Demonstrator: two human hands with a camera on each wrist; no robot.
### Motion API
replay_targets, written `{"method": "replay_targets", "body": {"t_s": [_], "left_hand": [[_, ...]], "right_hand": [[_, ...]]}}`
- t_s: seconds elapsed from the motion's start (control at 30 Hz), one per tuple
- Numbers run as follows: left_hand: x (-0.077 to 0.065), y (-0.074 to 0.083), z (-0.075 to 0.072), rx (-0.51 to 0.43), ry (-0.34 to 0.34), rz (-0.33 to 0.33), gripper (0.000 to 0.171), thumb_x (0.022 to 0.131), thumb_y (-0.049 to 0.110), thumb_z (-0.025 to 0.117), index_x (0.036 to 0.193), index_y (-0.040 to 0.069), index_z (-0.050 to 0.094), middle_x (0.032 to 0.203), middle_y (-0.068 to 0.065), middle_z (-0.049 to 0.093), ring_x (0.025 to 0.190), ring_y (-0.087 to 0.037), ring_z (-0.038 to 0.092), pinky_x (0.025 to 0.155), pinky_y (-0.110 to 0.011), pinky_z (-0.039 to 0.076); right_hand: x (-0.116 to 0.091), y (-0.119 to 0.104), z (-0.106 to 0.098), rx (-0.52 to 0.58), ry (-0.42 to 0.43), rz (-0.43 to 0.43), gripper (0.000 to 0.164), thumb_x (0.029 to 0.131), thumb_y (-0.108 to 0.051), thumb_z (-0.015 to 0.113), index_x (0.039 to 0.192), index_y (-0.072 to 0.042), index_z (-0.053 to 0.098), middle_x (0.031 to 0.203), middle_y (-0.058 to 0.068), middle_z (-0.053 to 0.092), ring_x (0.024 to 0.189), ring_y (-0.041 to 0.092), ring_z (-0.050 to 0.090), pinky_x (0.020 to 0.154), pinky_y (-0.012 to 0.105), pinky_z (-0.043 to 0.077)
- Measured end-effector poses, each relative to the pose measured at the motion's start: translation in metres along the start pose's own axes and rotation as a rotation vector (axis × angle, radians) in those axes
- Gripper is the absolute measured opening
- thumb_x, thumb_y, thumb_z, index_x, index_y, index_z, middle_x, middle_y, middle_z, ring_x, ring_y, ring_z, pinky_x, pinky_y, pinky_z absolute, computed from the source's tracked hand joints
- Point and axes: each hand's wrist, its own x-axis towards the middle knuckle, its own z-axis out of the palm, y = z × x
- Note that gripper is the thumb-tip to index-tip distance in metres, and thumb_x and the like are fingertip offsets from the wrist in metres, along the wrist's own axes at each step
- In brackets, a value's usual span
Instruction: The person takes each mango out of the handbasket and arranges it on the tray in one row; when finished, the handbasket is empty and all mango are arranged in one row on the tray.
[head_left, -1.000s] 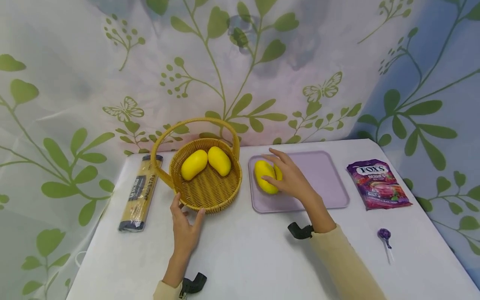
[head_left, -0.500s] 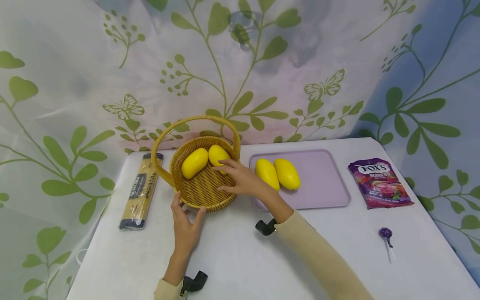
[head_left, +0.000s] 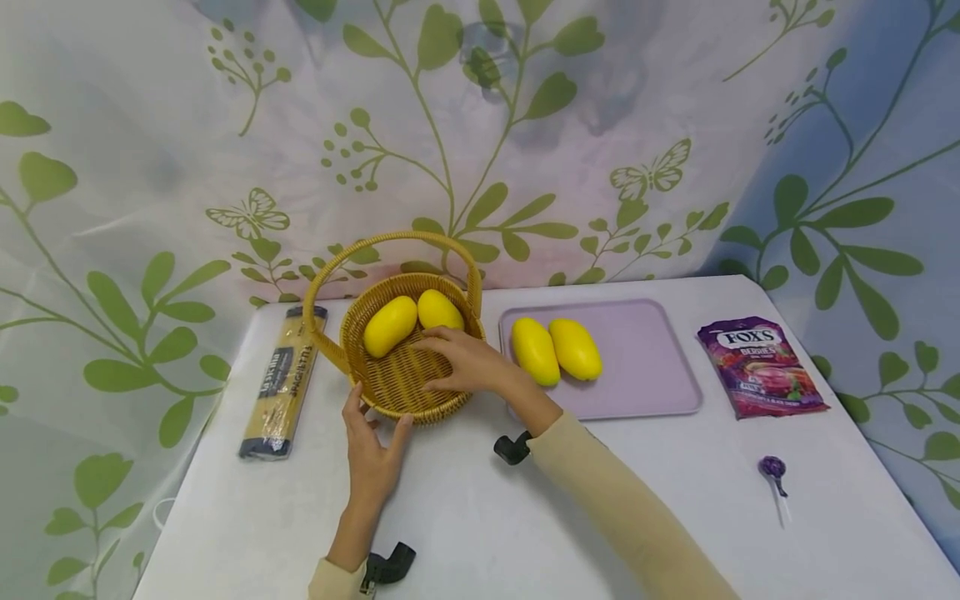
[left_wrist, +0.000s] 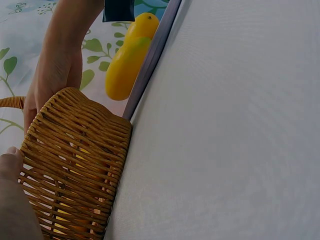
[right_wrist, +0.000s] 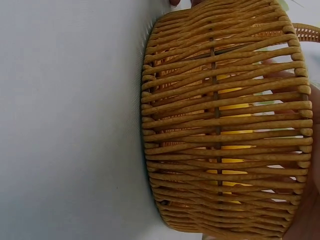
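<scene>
A woven basket (head_left: 408, 379) with a tall arched handle stands on the table, holding two yellow mangoes, a left one (head_left: 391, 327) and a right one (head_left: 439, 310). My left hand (head_left: 372, 458) rests against the basket's front, thumb and fingers spread along its outer side. Over the basket's right rim reaches my right hand (head_left: 468, 364), its fingers loosely bent beside the right mango; nothing shows in its grasp. Two more mangoes, one (head_left: 536, 352) and another (head_left: 576, 348), lie side by side on a lilac tray (head_left: 652, 367). The right wrist view shows mostly the basket wall (right_wrist: 225, 120).
A spaghetti pack (head_left: 281, 387) lies left of the basket. Right of the tray are a purple Fox's candy bag (head_left: 761, 367) and, nearer the front, a purple lollipop (head_left: 772, 468). A leaf-patterned cloth (head_left: 525, 167) hangs along the table's back edge.
My right hand has let go of the mango on the tray and moved left into the basket. The tray's right mango now sits fully in view. My left hand has stayed at the basket.
</scene>
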Motion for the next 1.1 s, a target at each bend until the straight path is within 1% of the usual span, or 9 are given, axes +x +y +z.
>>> {"method": "replay_targets", "body": {"t_s": [0.13,0.27,0.4,0.57,0.67,0.8,0.87,0.93,1.1], "left_hand": [[0.0,-0.001,-0.001,0.005,-0.001,-0.001,0.085,0.083,0.031,0.068,0.147,0.012,0.015,0.146,-0.011,0.027,0.121,-0.025,0.04,0.085,-0.04,0.042],[0.0,0.0,-0.001,0.012,0.005,0.012,0.084,0.084,0.03,0.068,0.147,0.011,0.016,0.146,-0.012,0.027,0.119,-0.026,0.042,0.084,-0.04,0.043],[-0.001,0.002,-0.001,0.015,0.004,0.037,0.084,0.084,0.027,0.068,0.147,0.009,0.016,0.144,-0.015,0.028,0.117,-0.028,0.043,0.081,-0.041,0.043],[-0.002,0.003,-0.001,0.012,0.0,0.021,0.084,0.084,0.028,0.068,0.147,0.011,0.015,0.145,-0.013,0.028,0.119,-0.022,0.042,0.083,-0.04,0.043],[-0.002,0.002,0.0,0.006,0.001,0.008,0.084,0.084,0.029,0.068,0.147,0.012,0.016,0.146,-0.011,0.027,0.12,-0.02,0.04,0.085,-0.04,0.043],[-0.002,0.002,0.0,-0.001,-0.003,-0.001,0.084,0.084,0.03,0.067,0.147,0.012,0.015,0.147,-0.009,0.027,0.121,-0.018,0.04,0.086,-0.04,0.043],[-0.001,0.002,0.001,-0.001,-0.002,-0.002,0.084,0.084,0.03,0.067,0.148,0.013,0.015,0.147,-0.009,0.027,0.12,-0.018,0.04,0.085,-0.04,0.043],[0.0,0.002,0.001,0.001,0.0,0.0,0.084,0.084,0.03,0.068,0.148,0.013,0.015,0.147,-0.009,0.027,0.12,-0.018,0.04,0.084,-0.04,0.043],[0.0,0.002,0.0,0.015,0.006,-0.002,0.084,0.083,0.031,0.068,0.148,0.013,0.016,0.147,-0.009,0.027,0.119,-0.018,0.04,0.084,-0.04,0.043]], "right_hand": [[0.002,-0.001,0.0,0.009,-0.008,-0.005,0.067,0.078,-0.049,0.068,0.137,-0.026,0.045,0.143,0.007,0.04,0.125,0.023,0.044,0.096,0.042,0.044],[0.007,0.0,0.0,0.012,-0.02,0.008,0.067,0.079,-0.05,0.067,0.137,-0.026,0.045,0.144,0.009,0.038,0.128,0.026,0.041,0.098,0.043,0.042],[0.013,0.004,-0.003,0.003,0.006,0.019,0.065,0.079,-0.049,0.068,0.136,-0.025,0.047,0.145,0.01,0.036,0.132,0.026,0.036,0.102,0.044,0.038],[0.024,0.012,-0.004,-0.012,0.038,0.037,0.067,0.077,-0.048,0.071,0.135,-0.024,0.048,0.149,0.011,0.03,0.139,0.033,0.02,0.106,0.051,0.031],[0.03,0.017,-0.004,-0.013,0.02,0.072,0.07,0.076,-0.049,0.071,0.137,-0.025,0.046,0.152,0.013,0.023,0.141,0.039,0.009,0.108,0.054,0.024],[0.037,0.021,-0.005,-0.012,-0.031,0.121,0.071,0.076,-0.05,0.07,0.138,-0.027,0.044,0.155,0.011,0.016,0.141,0.041,0.004,0.109,0.054,0.022],[0.039,0.022,-0.005,-0.019,-0.049,0.123,0.069,0.077,-0.05,0.069,0.137,-0.026,0.046,0.155,0.009,0.017,0.141,0.039,0.006,0.109,0.053,0.025],[0.04,0.022,-0.005,-0.022,-0.047,0.109,0.065,0.077,-0.049,0.07,0.134,-0.024,0.051,0.153,0.006,0.021,0.142,0.035,0.01,0.108,0.05,0.028],[0.041,0.023,-0.003,-0.004,-0.007,0.029,0.049,0.078,-0.039,0.073,0.122,-0.021,0.06,0.144,-0.002,0.038,0.137,0.023,0.024,0.107,0.04,0.032]]}}
